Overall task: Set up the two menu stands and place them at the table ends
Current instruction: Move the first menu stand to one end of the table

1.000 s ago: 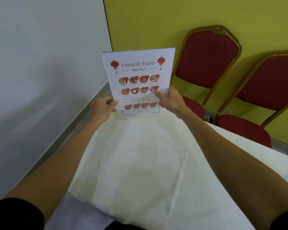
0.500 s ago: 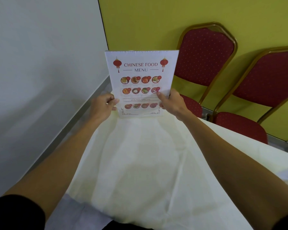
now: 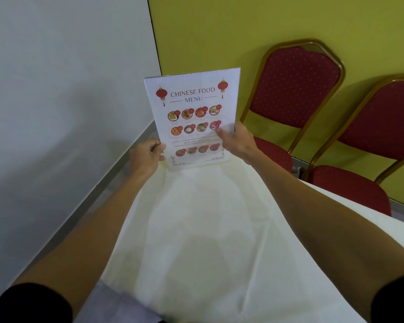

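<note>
A white menu stand (image 3: 193, 106) printed "Chinese Food Menu", with red lanterns and dish pictures, stands upright at the far end of the table (image 3: 208, 229), which is covered in a cream cloth. My left hand (image 3: 146, 157) grips its lower left edge. On the other side, my right hand (image 3: 237, 142) holds the lower right edge, thumb on the front face. The stand's base is hidden behind my hands and the sheet. No second menu stand is in view.
Two red padded chairs with gold frames, one (image 3: 294, 89) nearer the menu and one (image 3: 371, 145) further right, stand against the yellow-green wall beyond the table's right side. A grey-white wall (image 3: 56, 89) runs close along the left, with a narrow floor gap beside the table.
The menu stand stays upright at the table end between both hands; its top has tilted slightly, and my view has shifted a little. My grip is unchanged.
</note>
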`<state>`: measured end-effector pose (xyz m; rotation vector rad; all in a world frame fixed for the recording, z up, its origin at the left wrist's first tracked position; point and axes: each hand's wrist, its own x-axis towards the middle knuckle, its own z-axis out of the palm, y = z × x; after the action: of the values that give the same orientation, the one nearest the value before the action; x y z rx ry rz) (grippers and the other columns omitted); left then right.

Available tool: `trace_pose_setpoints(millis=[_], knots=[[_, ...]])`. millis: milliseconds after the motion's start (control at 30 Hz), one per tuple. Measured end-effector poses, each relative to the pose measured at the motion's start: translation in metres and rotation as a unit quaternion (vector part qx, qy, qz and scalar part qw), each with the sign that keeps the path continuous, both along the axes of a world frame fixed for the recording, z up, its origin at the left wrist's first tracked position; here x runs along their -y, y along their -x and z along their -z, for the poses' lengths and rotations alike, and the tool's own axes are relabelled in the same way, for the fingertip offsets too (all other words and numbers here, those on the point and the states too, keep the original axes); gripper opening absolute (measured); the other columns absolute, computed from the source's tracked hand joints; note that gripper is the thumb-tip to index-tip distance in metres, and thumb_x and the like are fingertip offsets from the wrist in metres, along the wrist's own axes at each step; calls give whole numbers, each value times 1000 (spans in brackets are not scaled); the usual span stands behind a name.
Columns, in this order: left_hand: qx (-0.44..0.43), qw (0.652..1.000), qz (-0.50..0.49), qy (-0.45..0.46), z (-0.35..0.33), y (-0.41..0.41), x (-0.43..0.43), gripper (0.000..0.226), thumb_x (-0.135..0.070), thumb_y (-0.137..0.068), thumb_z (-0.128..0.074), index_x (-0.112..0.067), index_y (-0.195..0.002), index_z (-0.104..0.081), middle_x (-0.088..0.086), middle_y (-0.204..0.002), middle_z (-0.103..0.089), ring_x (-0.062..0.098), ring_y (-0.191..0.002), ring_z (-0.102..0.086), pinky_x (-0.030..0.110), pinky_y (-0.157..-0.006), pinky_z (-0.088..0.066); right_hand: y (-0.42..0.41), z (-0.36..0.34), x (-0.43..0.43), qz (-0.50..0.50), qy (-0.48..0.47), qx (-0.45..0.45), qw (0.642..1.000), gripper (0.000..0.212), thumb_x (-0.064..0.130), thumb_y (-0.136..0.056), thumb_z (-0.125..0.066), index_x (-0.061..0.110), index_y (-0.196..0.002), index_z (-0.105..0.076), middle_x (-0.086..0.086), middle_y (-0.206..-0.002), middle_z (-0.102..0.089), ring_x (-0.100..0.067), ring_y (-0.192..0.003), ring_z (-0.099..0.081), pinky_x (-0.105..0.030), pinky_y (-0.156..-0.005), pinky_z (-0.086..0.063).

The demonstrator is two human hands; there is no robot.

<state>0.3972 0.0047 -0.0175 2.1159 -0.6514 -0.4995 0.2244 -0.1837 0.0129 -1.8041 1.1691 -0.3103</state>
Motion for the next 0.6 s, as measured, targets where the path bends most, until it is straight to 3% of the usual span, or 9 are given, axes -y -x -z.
trace_pose_setpoints(millis=[200, 267, 367, 500, 600], knots=[[-18, 999, -19, -20, 24, 13, -7, 23, -16, -99, -56, -4, -104, -74, 4, -111, -75, 22, -77, -75, 40, -78, -62, 5, 17, 10, -7, -7, -19, 1000, 50, 57, -85, -61, 18, -116, -60, -5, -106, -73, -28, -98, -71, -47, -87, -59], [-22, 999, -12, -45, 37, 21, -14, 25, -17, -99, -56, -2, -102, -76, 3, -102, -75, 23, -79, -73, 36, -78, -61, 9, 23, 11, -40, -14, -46, 998, 42, 49, -88, -60, 18, -116, -64, -5, -103, -74, -28, -97, -71, -48, -88, -59], [-12, 998, -26, -56, 46, 25, -17, 26, -21, -98, -56, -5, -99, -77, 7, -97, -78, 26, -83, -73, 40, -82, -60, 21, 38, 10, -75, -40, -111, 990, 33, 32, -94, -59, 14, -121, -67, -5, -109, -71, -28, -101, -68, -46, -93, -57], [-24, 998, -32, -49, 41, 25, -3, 26, -21, -99, -55, -4, -99, -75, 8, -107, -77, 26, -87, -74, 41, -78, -62, 17, 43, 13, -76, -45, -132, 987, 34, 24, -95, -56, 12, -125, -68, -13, -118, -71, -34, -108, -67, -46, -96, -55], [-16, 997, -54, -51, 39, 30, 6, 25, -17, -99, -53, -1, -96, -72, 8, -115, -74, 29, -93, -73, 35, -77, -62, -1, 37, 19, -102, -15, -132, 986, 38, 21, -90, -52, 16, -125, -66, -11, -123, -68, -35, -109, -65, -47, -96, -54]])
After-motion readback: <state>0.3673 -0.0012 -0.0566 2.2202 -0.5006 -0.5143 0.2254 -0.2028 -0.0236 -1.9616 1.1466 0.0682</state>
